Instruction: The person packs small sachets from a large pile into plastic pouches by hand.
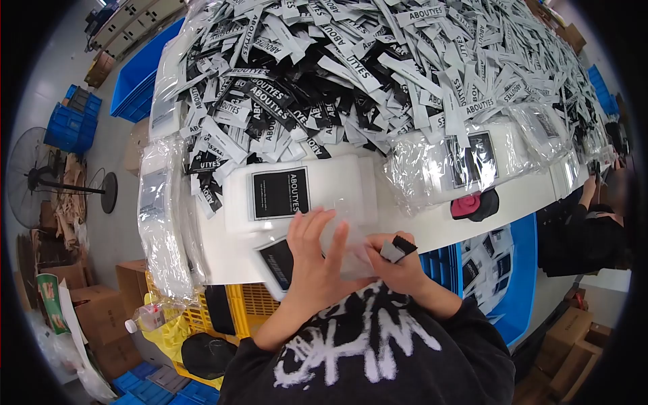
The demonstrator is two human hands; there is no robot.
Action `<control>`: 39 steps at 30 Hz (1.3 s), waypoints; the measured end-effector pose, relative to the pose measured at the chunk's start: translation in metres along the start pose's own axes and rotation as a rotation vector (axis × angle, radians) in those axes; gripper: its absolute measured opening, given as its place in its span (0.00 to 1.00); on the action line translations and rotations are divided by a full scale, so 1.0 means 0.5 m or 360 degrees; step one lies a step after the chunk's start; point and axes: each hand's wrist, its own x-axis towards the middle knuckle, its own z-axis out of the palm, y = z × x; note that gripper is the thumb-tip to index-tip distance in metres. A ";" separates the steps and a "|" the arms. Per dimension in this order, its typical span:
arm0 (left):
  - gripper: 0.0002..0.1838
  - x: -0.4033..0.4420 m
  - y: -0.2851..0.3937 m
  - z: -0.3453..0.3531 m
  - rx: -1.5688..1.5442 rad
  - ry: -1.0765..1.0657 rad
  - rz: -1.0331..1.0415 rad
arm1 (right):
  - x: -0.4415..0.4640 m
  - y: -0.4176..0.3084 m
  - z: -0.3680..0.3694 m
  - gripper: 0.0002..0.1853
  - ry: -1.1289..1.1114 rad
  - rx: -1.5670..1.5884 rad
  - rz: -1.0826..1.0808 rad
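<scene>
1. The landmark is the bag stack [236, 202], a flat pile of frosted plastic bags on the white desk [216, 260]; its top bag bears a black ABOUTYES label [279, 193].
2. Just on the near side of the bag stack, a single frosted bag [273, 263] with a black label lies at a tilt, partly covered by the left hand [312, 256].
3. The left hand has its fingers extended and its thumb apart from them, over this single bag, with the fingertips at the near edge of the stack's black label.
4. The right hand [398, 263], near and to the right of the bag stack, is curled around a grey sachet [390, 252] and a black sachet [405, 244], whose ends stick out. Its thumb is at the right end of the single bag; whether it pinches the plastic, I cannot tell.
5. Beyond the bag stack spreads a big heap of grey and black ABOUTYES sachets [378, 74].
6. Left of the bag stack lies a plastic-wrapped bundle [162, 229]; right of it, another wrapped bundle of labelled bags [432, 162].
7. Farther right and nearer than the bag stack, a blue bin [523, 270] holds labelled bags [486, 270].
</scene>
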 end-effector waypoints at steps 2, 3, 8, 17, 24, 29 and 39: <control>0.58 -0.037 -0.008 0.015 -0.0143 -0.0137 -0.0310 | 0.003 -0.010 -0.007 0.03 0.0163 0.0217 0.0166; 0.59 -0.043 -0.008 0.015 -0.0214 -0.0206 -0.0468 | 0.005 -0.013 -0.011 0.03 0.0242 0.0326 0.0250; 0.58 -0.036 -0.001 0.017 -0.0212 -0.0320 -0.0387 | 0.029 0.000 -0.035 0.12 0.0165 0.0915 -0.0301; 0.40 -0.051 -0.022 0.021 -0.0450 -0.0217 -0.0275 | 0.046 -0.002 0.005 0.12 0.0186 0.1379 -0.0257; 0.40 -0.046 -0.023 0.022 -0.0527 -0.0179 -0.0171 | 0.041 -0.007 -0.012 0.18 -0.0451 0.0743 0.0067; 0.41 -0.051 -0.025 0.033 -0.0499 0.0004 -0.0210 | 0.032 -0.011 0.011 0.24 -0.0380 0.1208 0.0290; 0.53 -0.026 -0.014 0.001 -0.0284 -0.0182 -0.0137 | 0.020 -0.004 0.020 0.10 -0.0005 0.0791 0.0108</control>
